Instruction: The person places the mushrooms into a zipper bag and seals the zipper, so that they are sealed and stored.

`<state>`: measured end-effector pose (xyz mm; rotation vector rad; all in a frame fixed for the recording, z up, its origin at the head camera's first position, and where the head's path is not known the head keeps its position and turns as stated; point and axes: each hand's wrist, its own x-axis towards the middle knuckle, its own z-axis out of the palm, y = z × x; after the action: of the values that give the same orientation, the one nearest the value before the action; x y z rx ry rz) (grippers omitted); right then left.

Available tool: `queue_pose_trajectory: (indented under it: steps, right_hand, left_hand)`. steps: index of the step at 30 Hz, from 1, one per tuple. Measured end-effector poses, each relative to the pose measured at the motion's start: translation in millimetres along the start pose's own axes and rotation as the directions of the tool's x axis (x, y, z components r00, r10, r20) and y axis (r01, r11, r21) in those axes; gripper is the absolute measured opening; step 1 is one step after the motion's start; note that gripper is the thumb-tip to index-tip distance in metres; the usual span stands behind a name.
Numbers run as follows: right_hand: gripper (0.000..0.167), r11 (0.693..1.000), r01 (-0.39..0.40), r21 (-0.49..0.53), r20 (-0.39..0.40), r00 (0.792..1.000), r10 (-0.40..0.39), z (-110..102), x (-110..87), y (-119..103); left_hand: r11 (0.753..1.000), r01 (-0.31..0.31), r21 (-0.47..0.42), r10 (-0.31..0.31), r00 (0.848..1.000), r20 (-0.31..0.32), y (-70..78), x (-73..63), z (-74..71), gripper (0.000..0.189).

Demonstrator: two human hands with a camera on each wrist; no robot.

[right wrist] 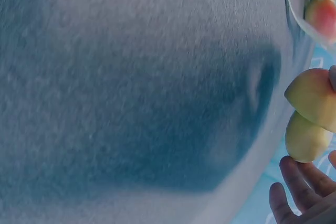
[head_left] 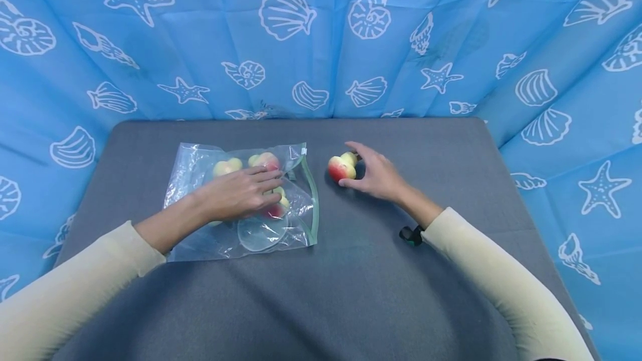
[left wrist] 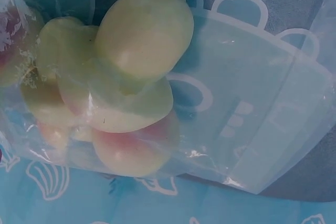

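A clear zip bag with a green zip strip lies on the left half of the table, its mouth toward the right. Inside it are several mushroom-shaped pieces with pale yellow stems and red-tinged caps; the left wrist view shows them heaped under the plastic. My left hand reaches over the bag, fingers extended across the pieces. Just right of the bag's mouth, my right hand holds a red and yellow mushroom between thumb and fingers. Fingertips touch its stem end in the right wrist view.
The grey table has rounded far corners. Behind and beside it hangs a blue curtain printed with white shells and starfish. A small black strap shows at my right wrist.
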<state>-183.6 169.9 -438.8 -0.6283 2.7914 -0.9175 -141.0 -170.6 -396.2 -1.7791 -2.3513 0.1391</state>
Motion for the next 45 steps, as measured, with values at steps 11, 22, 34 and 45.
queue_pose_trajectory:
  steps: [11,22,34,45]
  right_hand:
    - [0.085,0.993,0.116,0.007,0.039,0.992,-0.116,10,-3.4,-13]
    - [0.081,0.957,0.287,-0.035,0.153,0.948,-0.279,25,-8.1,-31]
    - [0.078,0.921,0.383,-0.075,0.266,0.897,-0.352,37,-10.5,-43]
    - [0.070,0.929,0.368,-0.041,0.237,0.907,-0.349,42,-5.2,-44]
  left_hand:
    - [1.000,0.022,-0.007,-0.022,0.999,0.027,1.5,-1.5,-1.6,0.025]
    - [1.000,0.022,0.005,-0.023,0.998,0.060,1.4,-0.6,-2.7,0.026]
    - [1.000,0.007,0.001,-0.007,0.999,0.038,1.0,2.9,-0.2,0.016]
    - [1.000,-0.004,-0.010,0.004,1.000,0.031,0.6,5.5,0.2,0.015]
